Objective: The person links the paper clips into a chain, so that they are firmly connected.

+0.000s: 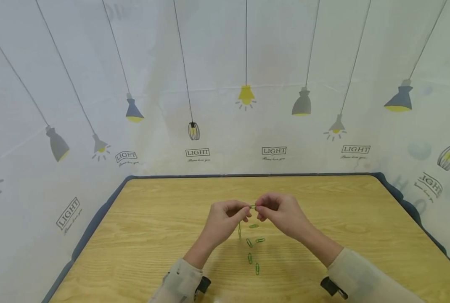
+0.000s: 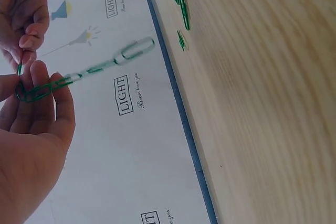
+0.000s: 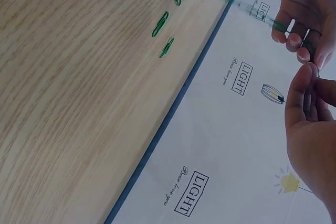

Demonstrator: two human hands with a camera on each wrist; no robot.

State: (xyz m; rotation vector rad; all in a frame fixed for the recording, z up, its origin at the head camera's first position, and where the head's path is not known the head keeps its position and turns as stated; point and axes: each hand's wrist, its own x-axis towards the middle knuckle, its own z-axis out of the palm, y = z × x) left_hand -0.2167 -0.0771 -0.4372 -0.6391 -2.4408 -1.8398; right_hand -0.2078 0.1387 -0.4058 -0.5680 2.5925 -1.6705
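Above the middle of the table, my left hand (image 1: 225, 219) pinches one end of a chain of linked green paper clips (image 2: 94, 69). The chain hangs from its fingers and is partly blurred in both wrist views. My right hand (image 1: 285, 214) meets it fingertip to fingertip and pinches a green paper clip (image 1: 252, 206) that bridges the two hands. Whether this clip is hooked into the chain is hidden by the fingers. Below the hands several loose green paper clips (image 1: 249, 258) lie scattered on the wooden table (image 1: 153, 235).
A dark blue edge (image 1: 225, 175) borders the table. White sheeting (image 1: 217, 50) printed with hanging lamps and the word LIGHT rises behind and at both sides. Dark straps or mounts (image 1: 203, 285) sit at the cuffs of both sleeves.
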